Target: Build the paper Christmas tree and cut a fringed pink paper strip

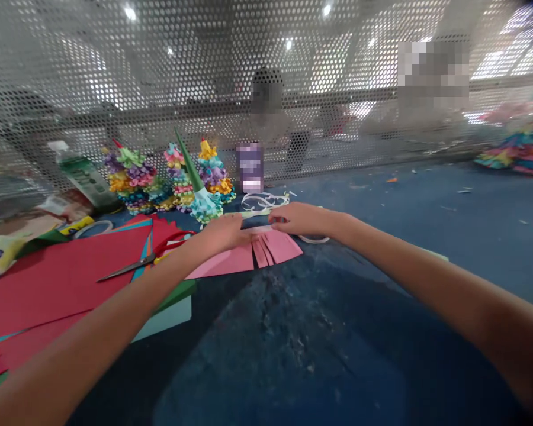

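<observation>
A pink sheet of paper point(225, 262) with several slits cut in its lower edge lies on the dark blue table in front of me. My left hand point(227, 232) is closed on its upper edge, thumb pointing right. On the right part of that same edge, my right hand point(296, 218) has its fingers curled; their tips are partly hidden. A white string loop point(266, 201) lies just behind the hands. Left of the left wrist, scissors point(131, 267) rest with their blades on red paper point(66, 278).
Behind stand fringed, colourful paper cones point(213, 171), one with a green tip point(187, 158), and a green-labelled bottle point(85, 180). A phone-like purple screen point(249, 165) leans against a perforated metal panel point(160, 71). A colourful fringed pile point(522, 151) sits far right, beyond scattered paper scraps.
</observation>
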{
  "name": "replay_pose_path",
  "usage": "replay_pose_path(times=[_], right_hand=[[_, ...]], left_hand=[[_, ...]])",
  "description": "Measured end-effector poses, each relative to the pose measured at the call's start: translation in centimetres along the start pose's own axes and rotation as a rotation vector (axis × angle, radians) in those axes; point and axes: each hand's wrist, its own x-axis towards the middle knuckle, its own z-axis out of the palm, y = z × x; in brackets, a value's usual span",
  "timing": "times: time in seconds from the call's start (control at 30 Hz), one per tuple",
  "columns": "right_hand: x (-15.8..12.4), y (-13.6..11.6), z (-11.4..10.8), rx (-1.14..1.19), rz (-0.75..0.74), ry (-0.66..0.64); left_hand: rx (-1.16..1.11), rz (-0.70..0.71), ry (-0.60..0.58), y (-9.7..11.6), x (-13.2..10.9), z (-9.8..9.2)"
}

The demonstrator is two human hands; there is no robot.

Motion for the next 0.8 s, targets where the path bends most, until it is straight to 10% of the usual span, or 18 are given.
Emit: replay_pose_path(times=[0.4, 0.6, 0.7, 0.8], right_hand=[[-1.3, -0.5, -3.9, 0.493, -0.06, 0.2], [-2.4, -3.4, -6.6, 0.685, -0.1, 0.587], [-3.5, -3.9, -8.0, 0.508, -0.095, 0.545], [-4.5, -3.3, -8.8, 0.265, -0.013, 0.169]], left_hand=[[-0.169, 0.07, 0.158, 1.5, -1.7, -3.4], [-0.227, 0.154, 0.329, 2.7, -2.8, -4.8], [-0.241, 0.153, 0.135, 2.0, -2.9, -4.4], [-0.207, 0.118, -0.25, 0.5, -2.8, -3.6]])
